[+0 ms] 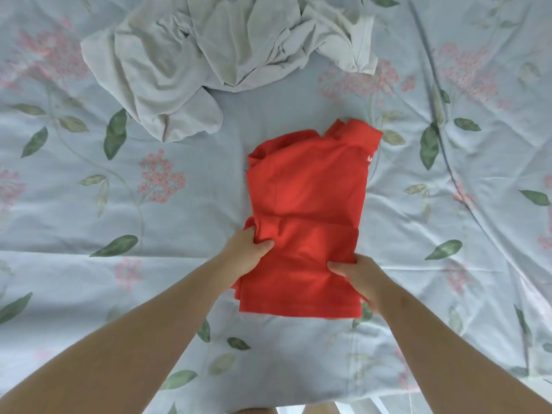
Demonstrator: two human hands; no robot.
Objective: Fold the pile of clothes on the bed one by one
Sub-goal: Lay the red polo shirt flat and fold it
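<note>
Directly ahead of the person, the red shirt lies on the floral bedsheet, already narrowed into a long strip. Its long axis runs from the hem at 6 o'clock, nearest the body, away to the collar end, which leans toward 1 o'clock. A crosswise crease shows about halfway along, just beyond the hands.

The left hand grips the strip's 9 o'clock edge, thumb on top and cloth bunched under it. The fingers are tucked beneath, out of sight. The right hand grips the 3 o'clock edge a little closer to the hem, thumb pressed on the upper face and fingers curled under the layers. Both hands are closed on cloth, neither is free, and they sit opposite each other across the short width. Neither is clearly nearer the collar, though the left reaches slightly farther out.

The coming move probably carries the near half up and over toward 12 or 1 o'clock, so the hem lands on the collar end. The slant matters, since a straight push to 12 would likely leave the edges misaligned.

A crumpled pale grey garment waits at 11 o'clock, well apart from the shirt and not yet folded.
</note>
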